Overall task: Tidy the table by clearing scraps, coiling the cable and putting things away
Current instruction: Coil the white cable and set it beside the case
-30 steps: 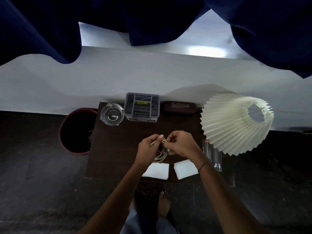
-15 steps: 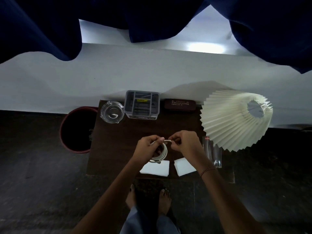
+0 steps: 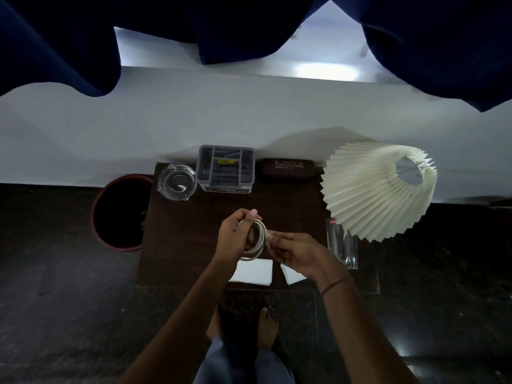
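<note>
A white cable [image 3: 259, 239] is wound into a small coil above the middle of the dark wooden table [image 3: 177, 245]. My left hand [image 3: 234, 235] grips the coil's left side, thumb on top. My right hand [image 3: 295, 252] pinches the cable's end at the coil's right side. Two white paper pieces [image 3: 253, 270] [image 3: 291, 275] lie at the table's near edge, partly hidden under my hands. A grey compartment organiser [image 3: 225, 169] stands at the back.
A glass ashtray [image 3: 177, 182] sits back left, a dark red glasses case [image 3: 288, 168] back right. A pleated cream lamp shade [image 3: 379, 189] overhangs the right side above a clear glass [image 3: 342, 242]. A round red-rimmed bin [image 3: 119, 212] stands on the floor to the left.
My right hand has slid down from the top of the coil to its right side, pulling the cable end along. The left hand keeps its hold on the coil.
</note>
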